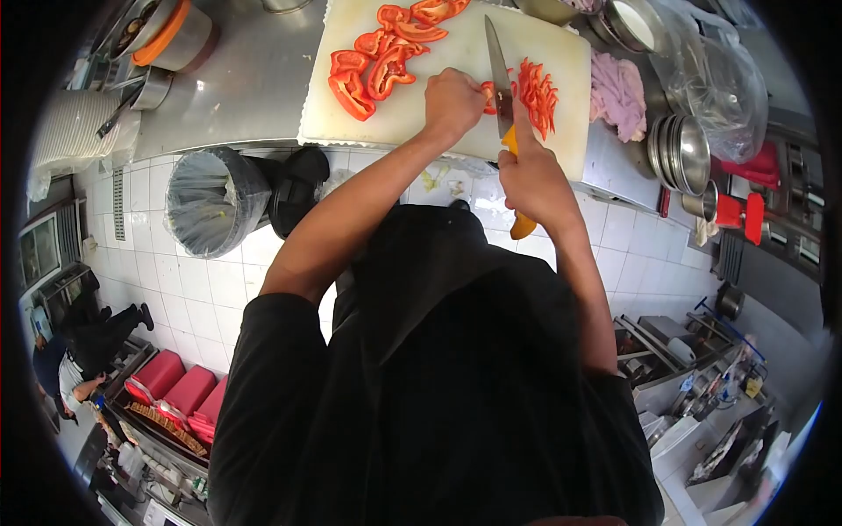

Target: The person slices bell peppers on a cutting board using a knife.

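My right hand (pixel 539 181) is wrapped round the yellow handle of a kitchen knife (pixel 497 61), its forefinger stretched along the blade. The blade points away from me over a white cutting board (pixel 465 53). Left of the blade, my left hand (pixel 453 103) presses curled fingers onto a piece of red bell pepper (pixel 488 96), partly hidden by the hand and knife. Thin red pepper strips (pixel 538 96) lie in a row just right of the blade. Several larger open pepper pieces (pixel 388 70) are spread over the board's left side.
A crumpled lilac cloth (pixel 617 95) lies right of the board, near stacked metal bowls (pixel 682 153) and clear plastic bags (pixel 715 79). An orange-rimmed container (pixel 180 39) stands on the steel counter (pixel 237 88). Below is a lined bin (pixel 215 202). Another person (pixel 83 359) is at far left.
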Demonstrator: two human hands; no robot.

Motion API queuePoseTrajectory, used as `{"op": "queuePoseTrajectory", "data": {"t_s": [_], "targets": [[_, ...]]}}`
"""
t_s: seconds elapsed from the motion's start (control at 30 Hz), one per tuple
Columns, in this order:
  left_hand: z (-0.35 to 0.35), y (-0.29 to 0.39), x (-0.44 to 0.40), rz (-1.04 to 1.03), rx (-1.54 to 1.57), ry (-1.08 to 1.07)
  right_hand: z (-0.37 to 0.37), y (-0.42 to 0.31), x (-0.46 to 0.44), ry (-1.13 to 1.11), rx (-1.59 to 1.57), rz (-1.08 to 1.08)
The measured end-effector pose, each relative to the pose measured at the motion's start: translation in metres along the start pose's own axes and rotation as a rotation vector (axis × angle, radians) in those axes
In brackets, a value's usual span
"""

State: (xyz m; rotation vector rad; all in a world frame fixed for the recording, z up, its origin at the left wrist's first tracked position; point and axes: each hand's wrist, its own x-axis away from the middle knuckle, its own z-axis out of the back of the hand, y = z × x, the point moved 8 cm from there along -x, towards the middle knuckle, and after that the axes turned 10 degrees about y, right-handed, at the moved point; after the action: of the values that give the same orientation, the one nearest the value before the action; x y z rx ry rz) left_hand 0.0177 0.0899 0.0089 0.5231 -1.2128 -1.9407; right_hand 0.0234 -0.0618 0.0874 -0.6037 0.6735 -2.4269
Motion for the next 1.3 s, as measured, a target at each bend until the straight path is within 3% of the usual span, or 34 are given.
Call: {"op": "queuePoseTrajectory", "data": {"t_s": [0.4,0.5,0.67,0.77,0.93,1.03,1.3], "targets": [[0.001,0.0,-0.003,-0.07,-0.044,0.05,-0.029,0.009,-0.022,0.127,0.002,0.018],[-0.005,-0.002,-0.004,-0.137,-0.088,0.054,-0.028,0.029,-0.057,0.196,-0.129,0.134],[-0.008,-0.005,-0.004,-0.149,-0.103,0.06,0.001,0.017,-0.053,0.057,-0.17,-0.061],[-0.002,0.002,0.002,0.018,0.028,-0.037,0.009,0.002,-0.027,-0.007,-0.14,-0.083],[-0.004,0.0,0.0,-0.065,-0.029,0.023,0.007,-0.007,0.007,-0.102,-0.063,-0.181],[-0.003,0.002,0.0,-0.063,-0.024,0.012,-0.003,0.002,0.002,-0.009,-0.017,-0.049],[-0.002,0.002,0.0,-0.049,-0.039,0.002,-0.02,0.005,-0.002,0.077,0.038,-0.002]]}}
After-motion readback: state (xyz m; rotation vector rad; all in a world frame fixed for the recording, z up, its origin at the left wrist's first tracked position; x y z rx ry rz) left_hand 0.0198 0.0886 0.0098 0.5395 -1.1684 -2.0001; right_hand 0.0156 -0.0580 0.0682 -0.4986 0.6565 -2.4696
